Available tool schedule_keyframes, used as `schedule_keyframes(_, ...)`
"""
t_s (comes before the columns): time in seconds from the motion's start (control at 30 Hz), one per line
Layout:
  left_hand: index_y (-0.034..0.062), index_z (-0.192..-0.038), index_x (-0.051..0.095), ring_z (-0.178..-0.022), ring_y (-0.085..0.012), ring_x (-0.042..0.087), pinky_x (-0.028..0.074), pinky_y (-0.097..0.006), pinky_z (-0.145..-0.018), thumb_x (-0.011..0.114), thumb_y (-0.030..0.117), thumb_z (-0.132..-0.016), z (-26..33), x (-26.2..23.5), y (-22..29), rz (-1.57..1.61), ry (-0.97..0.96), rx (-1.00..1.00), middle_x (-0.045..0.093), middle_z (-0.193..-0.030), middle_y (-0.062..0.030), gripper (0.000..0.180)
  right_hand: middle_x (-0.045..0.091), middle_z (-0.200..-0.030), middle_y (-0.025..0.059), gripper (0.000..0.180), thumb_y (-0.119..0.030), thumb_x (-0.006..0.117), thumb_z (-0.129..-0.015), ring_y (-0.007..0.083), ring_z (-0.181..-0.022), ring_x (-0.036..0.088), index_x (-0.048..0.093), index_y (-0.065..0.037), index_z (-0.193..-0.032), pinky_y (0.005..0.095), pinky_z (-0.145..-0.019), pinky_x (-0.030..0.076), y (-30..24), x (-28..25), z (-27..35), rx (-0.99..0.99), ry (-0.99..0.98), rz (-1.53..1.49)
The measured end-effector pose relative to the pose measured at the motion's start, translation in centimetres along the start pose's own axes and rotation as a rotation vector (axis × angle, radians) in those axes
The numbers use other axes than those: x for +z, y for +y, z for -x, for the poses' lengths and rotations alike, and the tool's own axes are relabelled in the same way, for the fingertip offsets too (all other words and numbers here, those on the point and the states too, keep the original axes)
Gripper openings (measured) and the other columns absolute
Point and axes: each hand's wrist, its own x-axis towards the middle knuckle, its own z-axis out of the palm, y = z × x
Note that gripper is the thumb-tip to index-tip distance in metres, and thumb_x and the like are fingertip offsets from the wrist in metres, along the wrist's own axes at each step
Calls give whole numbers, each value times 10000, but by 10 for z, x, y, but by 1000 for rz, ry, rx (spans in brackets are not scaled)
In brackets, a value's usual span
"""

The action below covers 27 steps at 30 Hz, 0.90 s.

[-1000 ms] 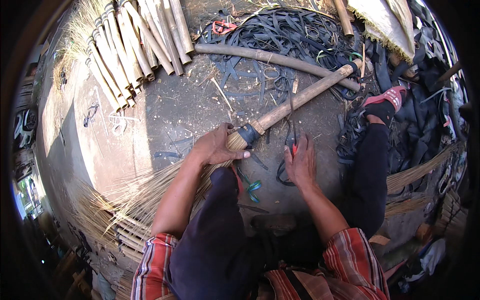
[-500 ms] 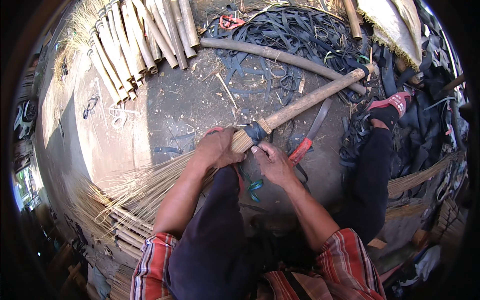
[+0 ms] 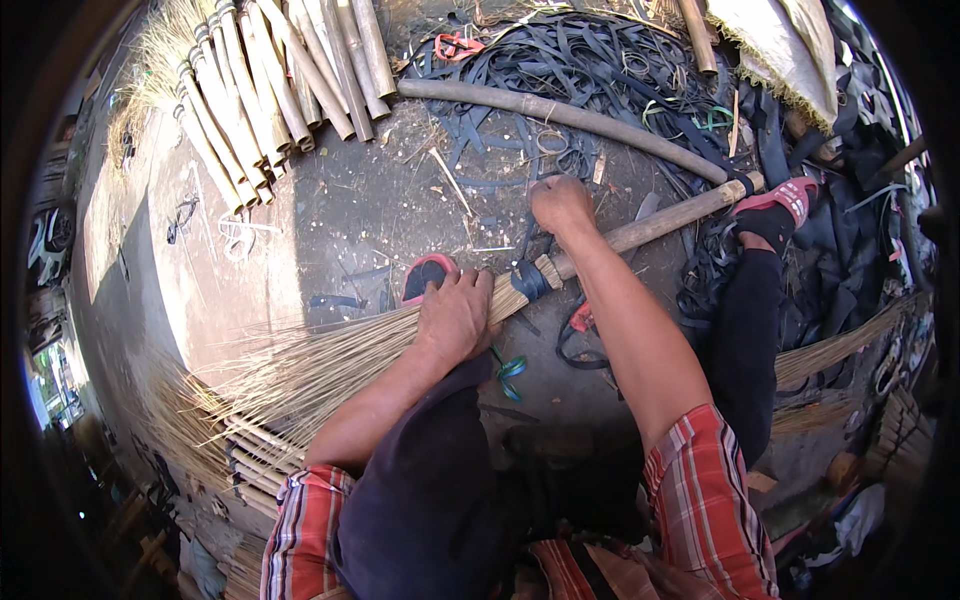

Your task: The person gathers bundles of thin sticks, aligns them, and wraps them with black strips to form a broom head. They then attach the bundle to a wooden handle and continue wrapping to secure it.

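A stick broom (image 3: 330, 365) lies slantwise before me, its bristles fanned to the lower left and its wooden handle (image 3: 672, 220) reaching toward my right foot. My left hand (image 3: 458, 316) is closed round the bristles just below the binding. That binding is a black rubber strip (image 3: 530, 282) wrapped where bristles meet handle. Beyond the handle, my right hand (image 3: 562, 208) is a fist; a dark strip end shows beneath it, running toward the binding. Under my right forearm lies a knife, mostly hidden, with its red handle (image 3: 581, 318) and part of its blade (image 3: 646, 207) showing.
A bamboo pole (image 3: 565, 117) lies across the ground beside a heap of black rubber strips (image 3: 590, 60). Finished-looking brooms (image 3: 285, 90) are stacked at the far left, others (image 3: 250, 455) near left. My slippered feet (image 3: 428, 278) flank the broom. A green ribbon (image 3: 511, 370) lies between my legs.
My right hand has gone from the binding up and away past the handle, closing into a fist. The broom has turned, its handle end dropping toward my right foot; my left hand has shifted slightly right.
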Motion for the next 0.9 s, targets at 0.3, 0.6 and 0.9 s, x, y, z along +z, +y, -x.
schedule_keyframes(0.3,24,-1200,593,-1160,-375,678,565,-510,-936,873,371,-750,-5,7,-8,59,-6,-14,684,-1181,-182,634,680,-1249,170,370,-407,680,-988,367,-1265,606,778,-79,-1127,590,-1136,374,6,-13,65,-568,-140,425)
schedule_keyframes(0.6,34,-1237,604,-1146,-392,697,575,-493,-917,862,379,-760,-13,-22,-7,138,-196,-78,719,-1172,-211,643,646,-1029,62,168,-162,730,-837,286,-1138,579,700,-94,-988,497,-1024,427,58,0,121,-997,135,142)
schedule_keyframes(0.9,58,-1325,673,-1051,-195,680,508,-343,-952,902,379,-799,-29,-48,-71,965,-520,183,757,-1117,-85,657,709,-1087,93,149,-75,675,-860,325,-1137,623,695,-94,-1006,440,-981,521,158,-23,140,-831,-51,665)
